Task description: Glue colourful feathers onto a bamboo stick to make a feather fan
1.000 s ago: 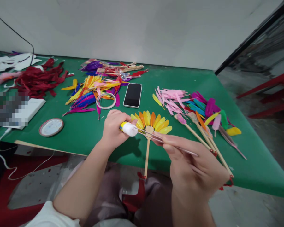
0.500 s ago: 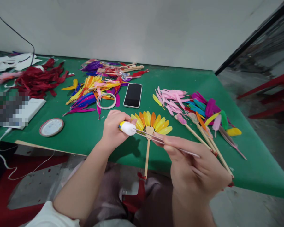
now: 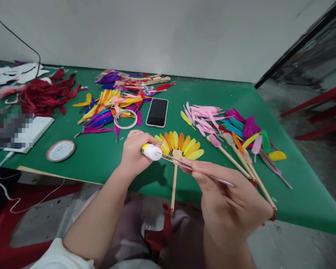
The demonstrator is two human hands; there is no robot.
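My left hand (image 3: 136, 151) is wrapped round a small glue bottle (image 3: 152, 152), its white end turned toward my right hand. Between the fingers of my right hand (image 3: 229, 190) is a pair of tweezers (image 3: 204, 174), whose tips reach the bottle's white end. Beneath the tweezers lies a feather fan (image 3: 177, 154) with yellow and orange feathers spread round a pale wooden head. The fan's stick (image 3: 174, 186) points toward me past the table edge, a red cord at its end. I cannot make out anything between the tweezer tips.
A phone (image 3: 157, 113) and a tape roll (image 3: 126, 119) lie beyond my hands. Pink feathers (image 3: 204, 114) and more wooden sticks (image 3: 235, 161) are at right. A round lid (image 3: 61, 150), dark red strips (image 3: 44, 95) and mixed feathers (image 3: 109, 102) lie left on the green table (image 3: 100, 164).
My right hand and the tweezers have shifted very slightly to the left. My left hand, the bottle and the fan stay where they were.
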